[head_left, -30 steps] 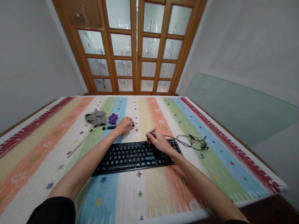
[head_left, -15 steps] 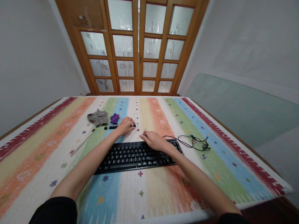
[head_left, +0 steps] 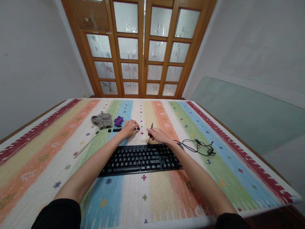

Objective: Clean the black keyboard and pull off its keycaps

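My left hand (head_left: 130, 128) rests on the cloth beyond the keyboard, fingers curled at a small black keycap (head_left: 138, 128). Several more black keycaps (head_left: 117, 130) lie in a row to its left. My right hand (head_left: 157, 134) is closed around a slim, dark and metallic tool (head_left: 152, 126), held nearly upright. The tool's lower end points down at the back edge of the black keyboard (head_left: 133, 160), where a small dark piece (head_left: 148, 144) shows. Its exact kind cannot be made out. My right wrist passes over the keyboard's right part.
A grey cloth (head_left: 101, 120) and a purple cloth (head_left: 118, 121) lie at the back left. A thin pale stick with a dark-bristled head (head_left: 86, 145), like a toothbrush, lies left of the keyboard. A coiled black cable (head_left: 198, 148) lies right. A striped cloth (head_left: 144, 201) covers the table.
My right hand has shifted slightly away from me, and the tool now stands more upright with more of it showing. The left hand stays by the same keycap. The view has shifted a little.
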Motion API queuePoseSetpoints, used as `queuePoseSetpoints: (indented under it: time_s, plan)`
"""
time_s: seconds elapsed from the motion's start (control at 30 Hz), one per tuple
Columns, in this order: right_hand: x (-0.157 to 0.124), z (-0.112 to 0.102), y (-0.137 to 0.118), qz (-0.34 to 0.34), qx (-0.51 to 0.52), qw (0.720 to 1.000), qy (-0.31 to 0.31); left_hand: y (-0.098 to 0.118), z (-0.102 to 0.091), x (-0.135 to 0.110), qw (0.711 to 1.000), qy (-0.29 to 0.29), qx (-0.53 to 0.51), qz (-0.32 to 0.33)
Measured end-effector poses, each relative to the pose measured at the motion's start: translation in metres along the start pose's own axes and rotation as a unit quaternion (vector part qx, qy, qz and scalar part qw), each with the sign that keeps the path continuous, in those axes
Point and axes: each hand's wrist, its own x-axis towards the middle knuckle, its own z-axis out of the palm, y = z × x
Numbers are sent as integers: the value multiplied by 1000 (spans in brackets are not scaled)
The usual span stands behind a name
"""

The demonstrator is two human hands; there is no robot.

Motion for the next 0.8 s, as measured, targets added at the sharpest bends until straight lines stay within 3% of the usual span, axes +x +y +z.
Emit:
queuePoseSetpoints:
  time_s: [0.17, 0.27, 0.37, 0.47, 0.57, 0.8]
  plan:
    - [-7, -6, 2, -38, 17, 999, 21, 2, -2, -2, 999, 30, -31, 1]
    - [-13, -8, 0, -61, 29, 997, 23, 9, -9, -7, 989, 50, -139, 26]
    - [-19, -9, -6, -74, 42, 996, 30, 20, -18, -15, 940, -17, -332, 76]
    - [-23, -10, -11, -79, 57, 994, 37, 33, -25, -24, 850, -119, -503, 97]
    - [-24, -11, -13, -81, 74, 993, 41, 44, -27, -30, 784, -160, -593, 83]
    - [-25, -11, -12, -83, 86, 992, 36, 55, -23, -33, 768, -148, -623, 24]
